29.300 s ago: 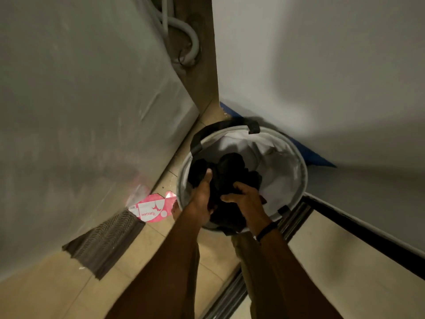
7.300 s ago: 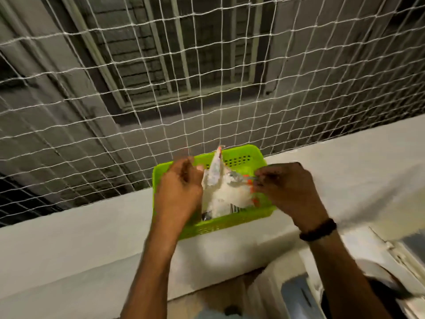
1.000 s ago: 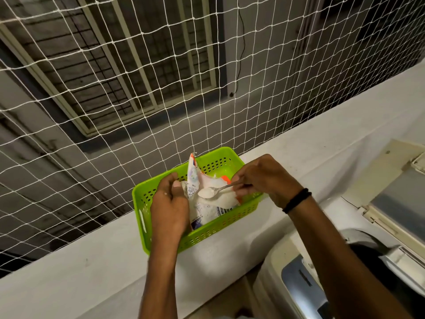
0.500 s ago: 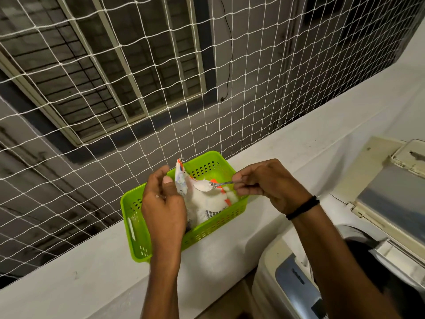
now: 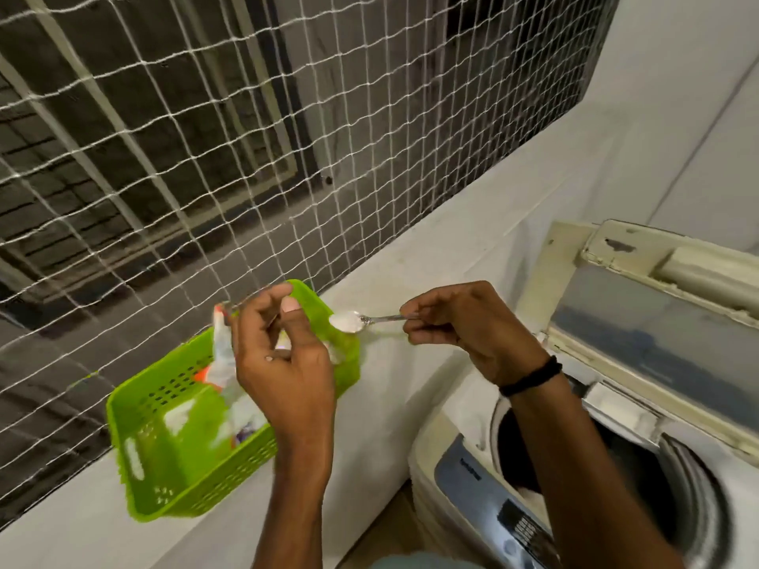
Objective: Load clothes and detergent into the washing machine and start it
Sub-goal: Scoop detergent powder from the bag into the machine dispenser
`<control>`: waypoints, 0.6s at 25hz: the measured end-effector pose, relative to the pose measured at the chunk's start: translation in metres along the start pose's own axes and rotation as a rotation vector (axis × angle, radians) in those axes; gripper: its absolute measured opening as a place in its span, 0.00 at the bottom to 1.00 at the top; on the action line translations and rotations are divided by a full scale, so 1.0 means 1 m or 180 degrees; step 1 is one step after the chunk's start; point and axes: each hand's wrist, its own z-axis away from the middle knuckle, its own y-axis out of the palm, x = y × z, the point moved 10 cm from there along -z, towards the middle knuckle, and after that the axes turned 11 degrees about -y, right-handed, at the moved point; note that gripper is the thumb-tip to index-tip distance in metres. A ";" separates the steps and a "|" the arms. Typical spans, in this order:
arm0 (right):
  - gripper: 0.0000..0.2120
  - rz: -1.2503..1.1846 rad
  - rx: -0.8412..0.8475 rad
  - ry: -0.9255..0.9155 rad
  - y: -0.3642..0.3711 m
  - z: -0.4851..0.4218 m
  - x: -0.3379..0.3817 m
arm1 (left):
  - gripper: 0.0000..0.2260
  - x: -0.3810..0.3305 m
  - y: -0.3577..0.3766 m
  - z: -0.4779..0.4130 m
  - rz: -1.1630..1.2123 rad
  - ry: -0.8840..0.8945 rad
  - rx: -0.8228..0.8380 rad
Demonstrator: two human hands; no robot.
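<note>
Ferrying detergent: spoon [image 5: 369, 320] heaped with powder [image 5: 345, 321], pinched by right hand [image 5: 464, 326], level just right of left hand [image 5: 283, 355] curled beside packet [image 5: 221, 355] in green basket [image 5: 156, 398], grip there unclear; next, carry steadily over open drum [image 5: 657, 478] below right forearm, then tip.

You're working bare-armed, with a single dark band at one wrist.
You're wearing a thin black band [image 5: 530, 375] that is sitting snug round the wrist behind your right hand [image 5: 464, 330]. Your left hand [image 5: 283, 363] and its wrist are showing bare, the thumbnail cut short. Both forearms are running uncovered down to the bottom edge of the view, where a sliver of pale blue-grey cloth [image 5: 410, 562] is peeking in, too little to tell which garment.
</note>
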 end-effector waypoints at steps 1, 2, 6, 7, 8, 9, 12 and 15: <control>0.13 -0.0005 -0.0105 0.0013 -0.015 0.004 0.001 | 0.09 0.002 0.014 0.009 0.0067 0.0010 0.0086; 0.12 0.0002 -0.0220 0.0050 -0.031 0.007 0.000 | 0.09 0.004 0.028 0.018 0.0106 0.0017 0.0182; 0.10 -0.0003 -0.0814 0.0269 -0.106 0.026 -0.016 | 0.06 0.022 0.097 0.064 0.0074 -0.0096 0.0808; 0.11 -0.0031 -0.0977 0.0339 -0.126 0.031 -0.025 | 0.06 0.029 0.115 0.076 0.0013 -0.0177 0.0979; 0.12 -0.0047 -0.1159 0.0399 -0.148 0.037 -0.035 | 0.06 0.037 0.133 0.090 -0.0066 -0.0292 0.1160; 0.13 -0.0074 -0.1336 0.0419 -0.168 0.043 -0.046 | 0.06 0.046 0.150 0.103 -0.0163 -0.0427 0.1335; 0.13 -0.0258 -0.1976 0.0377 -0.237 0.067 -0.082 | 0.04 0.091 0.208 0.149 -0.0406 -0.0986 0.1976; 0.10 -0.0519 -0.2639 0.0335 -0.300 0.095 -0.122 | 0.05 0.159 0.264 0.207 -0.0457 -0.2086 0.2542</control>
